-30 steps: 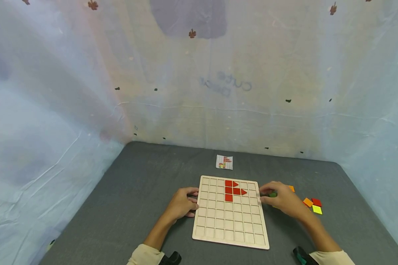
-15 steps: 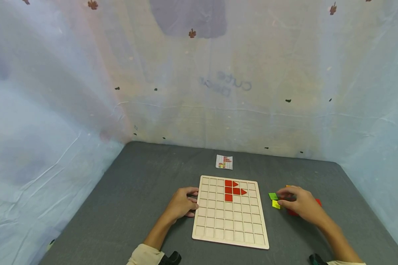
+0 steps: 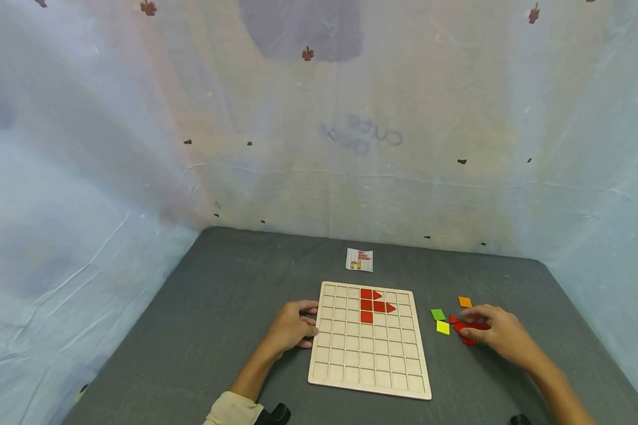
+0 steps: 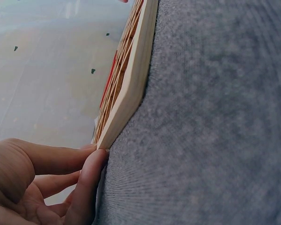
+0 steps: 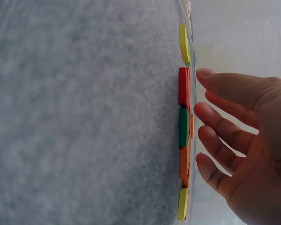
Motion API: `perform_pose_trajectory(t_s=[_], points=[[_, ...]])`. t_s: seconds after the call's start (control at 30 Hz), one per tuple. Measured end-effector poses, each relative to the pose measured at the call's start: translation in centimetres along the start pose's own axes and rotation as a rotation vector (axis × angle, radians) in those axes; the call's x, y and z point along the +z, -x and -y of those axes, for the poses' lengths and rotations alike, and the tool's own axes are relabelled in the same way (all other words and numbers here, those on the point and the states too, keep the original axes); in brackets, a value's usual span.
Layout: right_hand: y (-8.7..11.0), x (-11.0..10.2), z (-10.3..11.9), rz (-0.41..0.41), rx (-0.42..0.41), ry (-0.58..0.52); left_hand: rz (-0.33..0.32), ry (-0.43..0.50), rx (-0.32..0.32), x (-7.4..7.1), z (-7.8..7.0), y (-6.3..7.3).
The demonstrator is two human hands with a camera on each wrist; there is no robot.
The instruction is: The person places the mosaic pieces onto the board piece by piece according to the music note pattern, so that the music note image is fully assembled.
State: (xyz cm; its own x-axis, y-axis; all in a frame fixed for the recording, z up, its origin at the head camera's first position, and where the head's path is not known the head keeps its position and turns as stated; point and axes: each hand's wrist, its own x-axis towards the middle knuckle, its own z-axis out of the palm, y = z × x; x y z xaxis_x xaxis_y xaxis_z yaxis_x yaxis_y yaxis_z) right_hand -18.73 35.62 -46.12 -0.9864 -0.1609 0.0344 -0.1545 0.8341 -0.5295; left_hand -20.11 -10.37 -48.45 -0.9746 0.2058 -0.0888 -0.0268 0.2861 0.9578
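A square wooden grid board (image 3: 337, 357) lies on the dark table, with several red tiles (image 3: 367, 305) set in its upper cells. My left hand (image 3: 292, 326) pinches the board's left edge between thumb and fingers; the left wrist view shows the fingertips at the wooden rim (image 4: 136, 75). To the right of the board, my right hand (image 3: 491, 332) hovers over loose red tiles (image 3: 459, 326), fingers loosely bent and holding nothing. In the right wrist view, that hand (image 5: 243, 126) is apart from a red tile (image 5: 183, 87) and a dark green tile (image 5: 183, 127). The palm hides some tiles from the head camera.
Nearer the board lie a light green tile (image 3: 438, 314) and a yellow tile (image 3: 443, 327). An orange tile (image 3: 465, 301) sits farther back. Behind the board rests a small printed pattern card (image 3: 359, 260). Pale hanging sheets (image 3: 276, 195) border the table.
My right hand has moved rightward from beside the board's edge to above the tile pile. The light green tile it covered now lies uncovered on the table. The left hand has stayed put.
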Motion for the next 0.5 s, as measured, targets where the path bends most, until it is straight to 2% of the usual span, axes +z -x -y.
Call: perform_pose_trajectory(t_s=[0.2, 0.5], points=[[0.00, -0.03, -0.17, 0.028, 0.020, -0.014, 0.004, -0.004, 0.004, -0.04, -0.03, 0.06], [-0.23, 0.26, -0.44, 0.032, -0.015, -0.008, 0.002, -0.007, 0.009, -0.04, 0.02, 0.07]])
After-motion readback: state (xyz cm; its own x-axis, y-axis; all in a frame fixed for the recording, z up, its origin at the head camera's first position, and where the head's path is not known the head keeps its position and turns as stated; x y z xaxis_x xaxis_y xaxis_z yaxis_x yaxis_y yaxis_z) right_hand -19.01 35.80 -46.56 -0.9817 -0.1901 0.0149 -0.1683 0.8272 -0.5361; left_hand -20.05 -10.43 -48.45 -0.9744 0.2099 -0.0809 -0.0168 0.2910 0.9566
